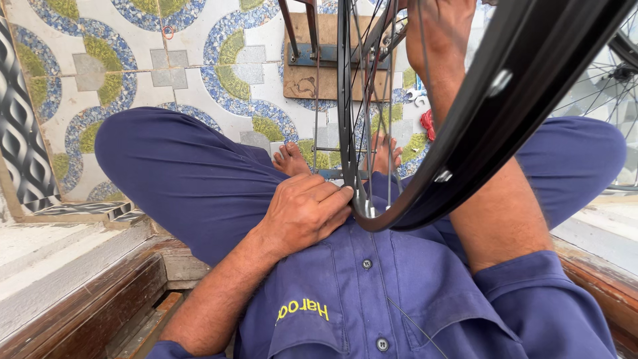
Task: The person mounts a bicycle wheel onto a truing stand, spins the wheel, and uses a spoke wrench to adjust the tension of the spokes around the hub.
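Left hand [307, 211] sits low at the lap, fingers curled shut, tips pressed to the bottom of the black wheel rim [465, 143] where the spokes [372, 80] meet it; whether it pinches a small tool or a nipple cannot be told. Right hand [438, 30] reaches up through the wheel near the top edge of view, forearm running along the rim's far side; its grip is cut off, so open or closed is unclear. The wheel stands upright between the knees, over crossed legs in blue trousers [186, 179], bare feet [291, 159] behind it, on a patterned tile floor [119, 60].

Risk, as judged: the wheel looks steadied mostly by the hands, so a slack hold could let it tip or roll onto the feet; fingers between tight spokes could get pinched.

Hub is barely visible. A wooden board [300, 80] with a metal stand sits beyond, partly screened. Second wheel [608, 80] at right edge, cropped.
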